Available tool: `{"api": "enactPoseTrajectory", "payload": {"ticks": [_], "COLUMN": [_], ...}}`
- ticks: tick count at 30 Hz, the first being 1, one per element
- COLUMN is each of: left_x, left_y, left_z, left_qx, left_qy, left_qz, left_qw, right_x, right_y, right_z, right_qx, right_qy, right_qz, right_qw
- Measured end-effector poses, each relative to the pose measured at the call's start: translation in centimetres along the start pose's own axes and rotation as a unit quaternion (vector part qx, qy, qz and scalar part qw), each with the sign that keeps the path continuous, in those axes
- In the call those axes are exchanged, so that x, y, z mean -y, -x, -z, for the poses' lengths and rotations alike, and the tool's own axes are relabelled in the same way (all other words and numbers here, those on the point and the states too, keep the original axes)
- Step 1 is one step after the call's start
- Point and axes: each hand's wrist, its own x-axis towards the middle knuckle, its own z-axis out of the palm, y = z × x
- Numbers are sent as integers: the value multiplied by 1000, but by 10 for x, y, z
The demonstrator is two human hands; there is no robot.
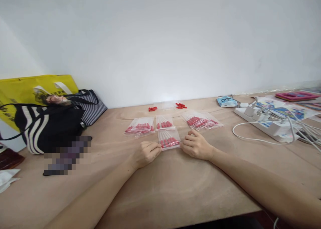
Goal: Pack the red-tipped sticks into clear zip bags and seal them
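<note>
A flat, clear plastic bag of fanned, red-ended white sticks lies at twelve o'clock, the left hand pinching its seven-o'clock corner, the right hand, fingers curled together, at four.

Bare tabletop extends between the forearms to the near edge. On the right, the power strip and looped white cable obstruct lateral passage. On the left, the black bag blocks access to the wall.
</note>
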Motion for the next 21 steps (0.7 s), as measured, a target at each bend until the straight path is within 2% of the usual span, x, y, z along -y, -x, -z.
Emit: {"api": "enactPoseTrajectory", "payload": {"ticks": [6,13,17,21], "left_x": [1,2,2,-1], "left_y": [1,0,-3,-6], "left_z": [-2,-3,-4,-3], "left_qx": [-1,-17,-37,-26], "left_qy": [11,20,20,23], "left_qz": [5,-5,-23,-15], "left_qw": [1000,1000,999,999], "right_x": [15,28,27,26], "right_y": [-15,-35,-36,-37], "right_z": [-8,-27,-27,-24], "right_qx": [-19,-37,-27,-29], "right_qy": [3,-19,-20,-11], "right_qz": [-52,-16,-4,3], "right_qw": [998,999,999,1000]}}
